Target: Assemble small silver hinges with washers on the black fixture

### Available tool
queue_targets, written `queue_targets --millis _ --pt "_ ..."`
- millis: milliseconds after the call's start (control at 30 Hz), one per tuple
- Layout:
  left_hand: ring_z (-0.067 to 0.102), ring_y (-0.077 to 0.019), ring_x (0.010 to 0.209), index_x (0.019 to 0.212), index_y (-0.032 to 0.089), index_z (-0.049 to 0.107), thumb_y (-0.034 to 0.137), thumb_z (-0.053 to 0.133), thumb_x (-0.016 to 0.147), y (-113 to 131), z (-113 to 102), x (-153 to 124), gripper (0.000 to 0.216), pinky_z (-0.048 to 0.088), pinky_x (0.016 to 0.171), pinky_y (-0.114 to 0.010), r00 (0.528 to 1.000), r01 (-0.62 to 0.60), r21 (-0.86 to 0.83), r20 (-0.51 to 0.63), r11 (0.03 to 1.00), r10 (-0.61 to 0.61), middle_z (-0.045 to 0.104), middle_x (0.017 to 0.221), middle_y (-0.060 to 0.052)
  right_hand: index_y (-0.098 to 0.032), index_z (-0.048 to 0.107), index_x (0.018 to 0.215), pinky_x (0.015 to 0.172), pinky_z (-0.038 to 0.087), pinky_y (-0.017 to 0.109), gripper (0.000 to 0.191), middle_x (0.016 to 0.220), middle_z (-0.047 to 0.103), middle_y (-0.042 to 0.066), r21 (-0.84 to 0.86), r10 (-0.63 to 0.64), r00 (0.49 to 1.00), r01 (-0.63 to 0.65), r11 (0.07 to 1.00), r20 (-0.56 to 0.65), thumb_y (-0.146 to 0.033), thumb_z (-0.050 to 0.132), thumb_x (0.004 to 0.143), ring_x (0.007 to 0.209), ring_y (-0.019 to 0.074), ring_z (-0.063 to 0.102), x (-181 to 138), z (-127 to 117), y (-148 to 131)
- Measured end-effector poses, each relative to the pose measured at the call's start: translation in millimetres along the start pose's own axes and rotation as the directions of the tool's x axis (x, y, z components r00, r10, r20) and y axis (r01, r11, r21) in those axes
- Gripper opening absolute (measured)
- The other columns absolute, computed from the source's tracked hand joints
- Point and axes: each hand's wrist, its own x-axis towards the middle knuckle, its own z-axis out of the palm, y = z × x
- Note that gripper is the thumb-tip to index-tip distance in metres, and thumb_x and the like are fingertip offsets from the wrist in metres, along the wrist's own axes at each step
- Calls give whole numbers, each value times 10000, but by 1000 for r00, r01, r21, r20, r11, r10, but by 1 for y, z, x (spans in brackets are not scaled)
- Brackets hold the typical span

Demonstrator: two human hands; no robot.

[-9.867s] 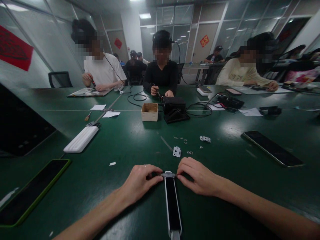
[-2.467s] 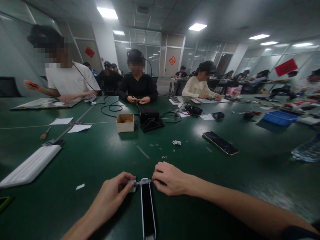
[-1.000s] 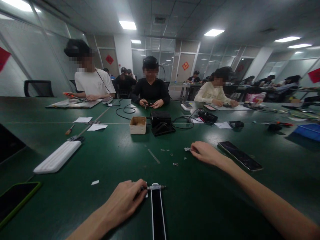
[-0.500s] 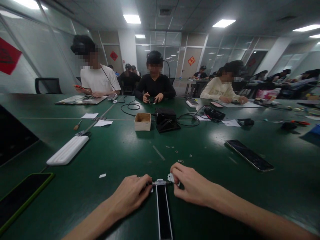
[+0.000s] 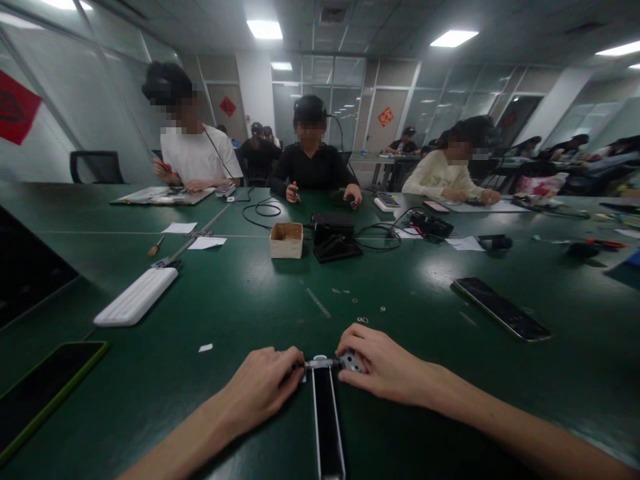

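Observation:
A long, narrow frame with pale edges point(image 5: 317, 420) and a dark middle points away from me at the near edge of view. A metal crossbar point(image 5: 320, 363) spans its far end. My left hand point(image 5: 270, 381) is closed around the crossbar's left end, its fingertips hiding most of what they grip. On the other side, my right hand point(image 5: 385, 367) is closed on a small grey metal plate with holes point(image 5: 352, 361), held against the crossbar's right end. Just beyond it lie several small washer-like rings point(image 5: 363, 320) and a thin clear strip point(image 5: 319, 303).
A white power strip point(image 5: 137, 298) and a green-edged phone point(image 5: 50, 393) lie left, another phone point(image 5: 501, 309) right. Ahead stand a cardboard box point(image 5: 286, 249) and a black device point(image 5: 333, 235) with cables. Three people work across the green table point(image 5: 240, 293).
My right hand has turned the grey plate so its holed face shows, closer to the crossbar. My left hand and the frame stay nearly in place.

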Motion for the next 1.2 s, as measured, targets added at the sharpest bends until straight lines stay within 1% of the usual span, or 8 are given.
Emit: queue_targets --millis 200,433,533,667,867,933,1033,1200 --pt "543 -165 577 955 189 547 220 402 938 -2 3 0 150 367 548 -246 1000 9 6 6 1000 -9 581 665 0 -184 628 1043 807 471 314 315 1089 542 51 52 -13 999 14 999 -33 -400 670 817 923 175 545 2 9 8" --pt "553 -165 585 981 193 565 238 382 953 -2 5 0 190 392 565 -250 999 -5 -2 -32 1000 5 597 682 -5 -187 618 1002 687 478 261 290 1071 527 40 62 -38 996 43 997 -79 -383 693 802 829 146 540 6 20 13" --pt "566 -170 590 1000 188 569 234 383 953 -1 3 0 197 402 572 -257 1000 -7 -20 -29 1000 7 613 691 -10 -192 619 1007 710 478 270 293 1067 531 36 30 -50 998 52 998 -39 -418 659 824 844 150 544 6 14 11" --pt "586 -173 626 1028 189 574 229 377 956 1 1 -1 213 409 596 -264 1000 -14 -42 -28 999 13 641 744 -25 -210 622 1050 745 479 301 364 1079 554 40 -64 -62 998 63 996 16 -494 630 822 893 181 554 6 -6 13" --pt "571 -176 615 1041 185 587 240 430 926 3 1 -1 203 396 586 -267 999 52 -59 0 997 -52 617 696 -14 -176 614 1117 854 465 377 321 1122 572 88 -242 44 985 -84 967 -167 -396 510 909 990 221 556 9 -36 46" --pt "569 -176 618 1048 183 590 239 439 918 4 0 -1 207 394 586 -268 998 68 -73 8 995 -68 616 688 -11 -182 608 1144 870 463 395 327 1142 569 96 -274 84 986 -122 954 -147 -377 518 898 1022 237 548 11 -39 58" --pt "567 -176 617 1044 180 600 246 444 909 5 -2 0 217 395 585 -272 996 90 -105 16 990 -89 616 678 -9 -192 625 1111 861 466 393 290 1108 583 94 -277 89 992 -111 954 -91 -349 496 905 1011 236 553 13 -37 70" --pt "568 -173 606 1037 177 614 258 447 897 9 -6 2 233 403 581 -272 993 114 -145 24 983 -112 615 654 -2 -202 628 1095 854 459 377 267 1094 583 81 -243 56 996 -71 967 -70 -329 480 912 988 215 556 16 -32 72"
